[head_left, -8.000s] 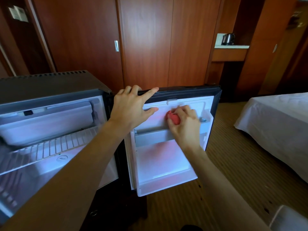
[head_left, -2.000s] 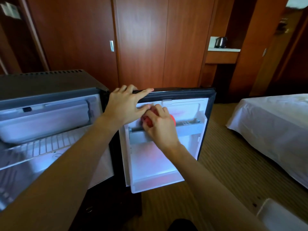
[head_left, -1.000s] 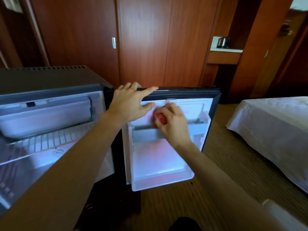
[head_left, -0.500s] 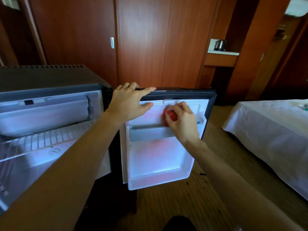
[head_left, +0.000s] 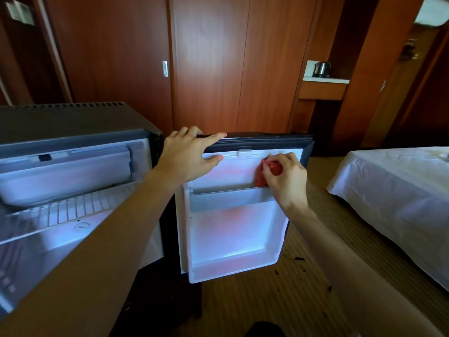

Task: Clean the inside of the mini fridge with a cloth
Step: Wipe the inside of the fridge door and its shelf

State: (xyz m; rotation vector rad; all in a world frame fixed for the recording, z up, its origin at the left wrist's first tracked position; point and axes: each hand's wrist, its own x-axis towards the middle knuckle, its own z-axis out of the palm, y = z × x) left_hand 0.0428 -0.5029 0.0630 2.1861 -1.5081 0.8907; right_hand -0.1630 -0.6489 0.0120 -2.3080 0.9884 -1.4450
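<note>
The black mini fridge [head_left: 73,122] stands at the left with its door [head_left: 233,229] swung wide open, white liner facing me. My left hand [head_left: 189,156] grips the door's top edge near the hinge, fingers over the rim and thumb on the liner. My right hand [head_left: 284,178] holds a bunched red cloth [head_left: 261,177] against the upper right part of the liner, just above the grey door shelf [head_left: 230,198]. Most of the cloth is hidden under my fingers.
Inside the fridge are a white freezer box [head_left: 65,173] and a wire rack [head_left: 73,210]. A bed with a white sheet [head_left: 393,190] lies at the right. Wooden wardrobe doors [head_left: 209,64] stand behind, and a kettle [head_left: 320,68] sits on a shelf. Dark crumbs [head_left: 300,258] dot the carpet.
My right hand has slid the red cloth to the right along the upper door liner, toward the door's outer edge. My left hand keeps its hold on the door's top.
</note>
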